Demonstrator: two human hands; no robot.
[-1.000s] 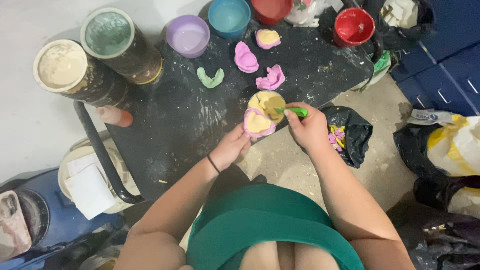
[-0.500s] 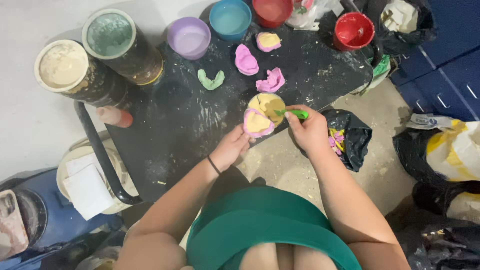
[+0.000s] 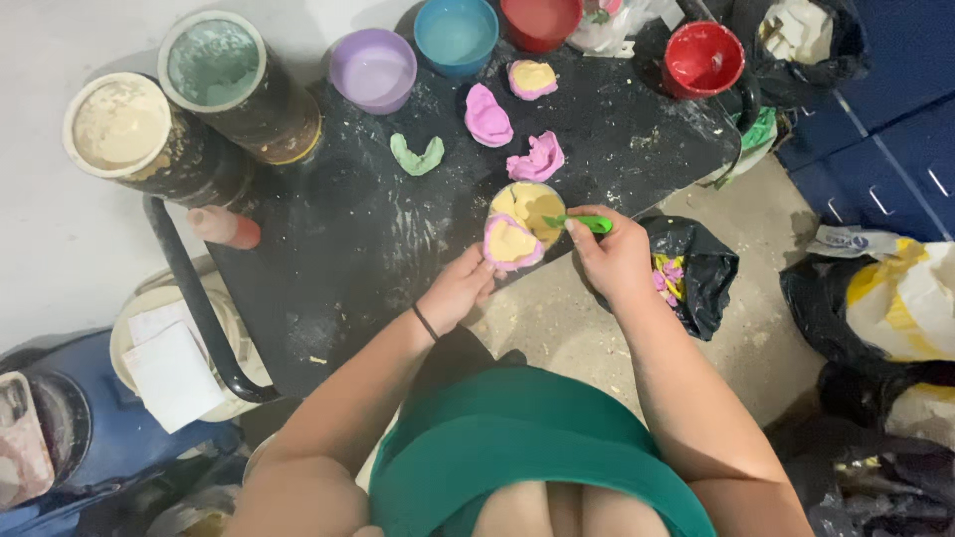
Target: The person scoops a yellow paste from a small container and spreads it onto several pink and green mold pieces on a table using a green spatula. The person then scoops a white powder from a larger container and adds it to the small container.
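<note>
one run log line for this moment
left hand: steadies pink mould | right hand: holds green spatula over yellow mix bowl | black table

Four bowls: purple [image 3: 372, 70], blue [image 3: 456, 35], two red [image 3: 540, 20] [image 3: 703, 58]; two tall canisters [image 3: 129, 124] [image 3: 221, 65]; one green spatula [image 3: 580, 223]

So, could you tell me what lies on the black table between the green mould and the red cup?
In the head view, two pink moulds lie between the green mould and the red cup: one nearer the bowls, one nearer the person.
</note>
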